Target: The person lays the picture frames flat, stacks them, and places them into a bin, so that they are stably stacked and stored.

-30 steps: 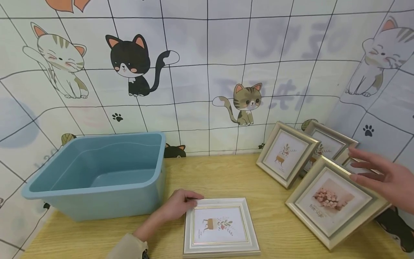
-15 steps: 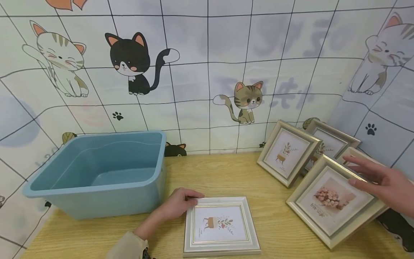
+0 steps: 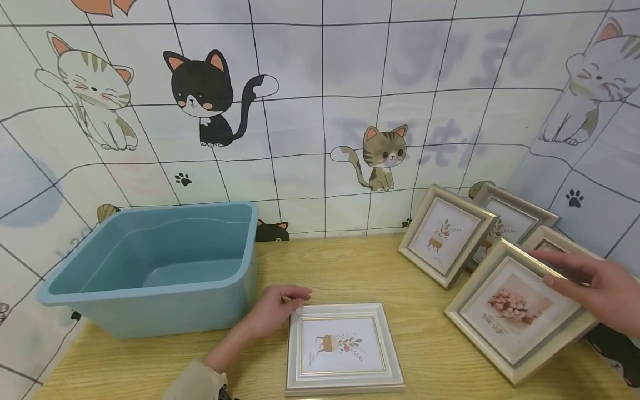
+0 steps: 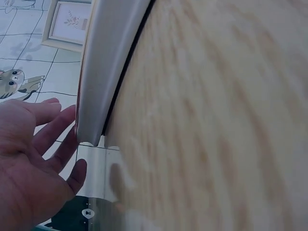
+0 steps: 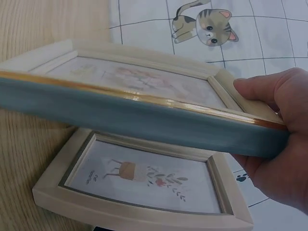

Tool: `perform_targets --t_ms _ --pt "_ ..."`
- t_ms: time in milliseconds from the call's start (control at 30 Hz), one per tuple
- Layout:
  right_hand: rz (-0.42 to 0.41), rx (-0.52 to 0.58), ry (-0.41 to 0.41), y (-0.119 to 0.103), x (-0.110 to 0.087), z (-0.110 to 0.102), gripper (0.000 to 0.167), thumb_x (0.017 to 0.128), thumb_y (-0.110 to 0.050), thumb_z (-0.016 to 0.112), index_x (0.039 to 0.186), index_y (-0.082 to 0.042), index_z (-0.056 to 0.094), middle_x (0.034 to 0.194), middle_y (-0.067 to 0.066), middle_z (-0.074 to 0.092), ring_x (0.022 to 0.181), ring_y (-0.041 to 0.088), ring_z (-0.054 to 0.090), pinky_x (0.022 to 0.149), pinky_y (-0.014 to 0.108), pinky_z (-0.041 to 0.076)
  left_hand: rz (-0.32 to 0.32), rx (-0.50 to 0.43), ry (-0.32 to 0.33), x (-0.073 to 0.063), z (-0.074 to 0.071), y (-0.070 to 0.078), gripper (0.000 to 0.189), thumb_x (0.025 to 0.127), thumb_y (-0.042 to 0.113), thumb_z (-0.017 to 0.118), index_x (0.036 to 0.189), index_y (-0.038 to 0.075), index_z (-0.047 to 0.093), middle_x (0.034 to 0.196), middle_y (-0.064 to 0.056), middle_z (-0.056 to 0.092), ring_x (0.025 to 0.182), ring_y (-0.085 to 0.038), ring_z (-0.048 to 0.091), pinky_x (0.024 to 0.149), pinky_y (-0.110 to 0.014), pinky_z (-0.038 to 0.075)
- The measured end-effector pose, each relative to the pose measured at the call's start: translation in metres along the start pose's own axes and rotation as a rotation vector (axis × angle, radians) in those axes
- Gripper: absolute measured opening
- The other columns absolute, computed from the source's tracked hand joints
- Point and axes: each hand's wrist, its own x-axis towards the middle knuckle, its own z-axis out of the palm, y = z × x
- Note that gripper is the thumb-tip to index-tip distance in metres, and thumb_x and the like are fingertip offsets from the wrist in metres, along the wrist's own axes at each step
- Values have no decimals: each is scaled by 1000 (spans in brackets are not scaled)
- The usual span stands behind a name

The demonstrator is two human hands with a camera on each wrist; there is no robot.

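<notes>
A white picture frame with a plant print (image 3: 345, 347) lies flat at the front middle of the table. My left hand (image 3: 280, 308) is at its upper left corner; in the left wrist view the fingers (image 4: 62, 144) lie loosely beside the frame's edge, curled around nothing. On the right, my right hand (image 3: 595, 283) grips the upper edge of a champagne-coloured picture frame with a pink flower print (image 3: 515, 311), which leans back, tilted. The right wrist view has the thumb (image 5: 255, 89) on its front border and the other fingers behind it, mostly hidden.
Behind the gripped frame lean several similar frames: one with a plant print (image 3: 442, 236), another at the back (image 3: 530, 208) and a partly covered one (image 3: 555, 240). A blue plastic tub (image 3: 165, 300) stands on the left of the wooden table (image 3: 320, 266), near the cat-patterned wall (image 3: 300, 111).
My right hand's fingers have come down behind the flower-print frame's top edge and now hold it. My left hand has eased slightly off the flat frame's corner.
</notes>
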Motion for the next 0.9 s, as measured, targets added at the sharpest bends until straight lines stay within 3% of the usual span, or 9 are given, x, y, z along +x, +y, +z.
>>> perform_targets --t_ms 67,133,167,267,333,533,700,833,900 --pt "12 -16 -3 -4 -1 -1 54 92 -6 76 143 -19 63 115 18 67 83 -20 48 54 25 49 3 -13 15 0 -1 2 25 101 3 61 124 1 73 114 -10 75 101 -20 67 78 -26 51" --pt "18 -3 14 -9 -3 -1 54 92 -5 76 143 -18 63 119 6 69 82 -20 49 54 24 49 8 -11 23 -1 -2 5 26 102 5 61 126 2 72 115 -8 75 102 -18 67 79 -26 50" --pt "21 9 25 -11 -4 -1 54 93 -4 75 143 -17 63 120 -7 69 82 -20 49 54 23 49 15 -10 28 -2 -2 8 26 102 6 62 126 3 72 115 -7 75 103 -18 67 80 -27 50" --pt "39 55 66 -21 -8 -1 55 96 -4 72 147 -20 59 118 -37 49 83 -20 50 54 20 50 47 -18 34 -2 -3 18 27 103 10 63 128 5 72 119 -6 74 106 -19 68 84 -31 50" --pt "39 85 91 -30 -9 0 56 97 -3 69 149 -21 56 117 -44 40 85 -20 50 57 17 49 61 -34 36 -4 -2 26 28 103 12 63 130 8 71 122 -5 73 108 -21 68 88 -35 51" --pt "13 320 48 -63 -8 12 54 99 1 65 150 -14 55 129 -32 53 94 -8 62 66 16 52 109 -106 32 -14 -3 56 36 101 16 68 137 14 68 131 -4 69 116 -26 65 95 -41 51" --pt "-88 507 46 -89 -9 44 53 96 13 62 145 -5 58 135 -19 62 107 -3 63 77 12 51 246 -167 -19 -16 -1 82 45 101 12 67 145 11 59 139 -3 63 125 -24 60 103 -42 48" --pt "-199 789 5 -106 -9 67 53 92 24 55 141 2 59 134 -7 67 107 5 66 75 19 55 366 -206 -74 -15 2 98 49 101 9 66 149 7 54 145 -6 59 133 -26 55 107 -42 46" --pt "-259 923 -29 -114 -8 77 55 90 28 52 139 4 60 136 -2 67 109 7 67 77 20 55 395 -215 -99 -15 3 103 51 101 7 65 150 7 51 148 -6 56 135 -25 53 107 -42 46"
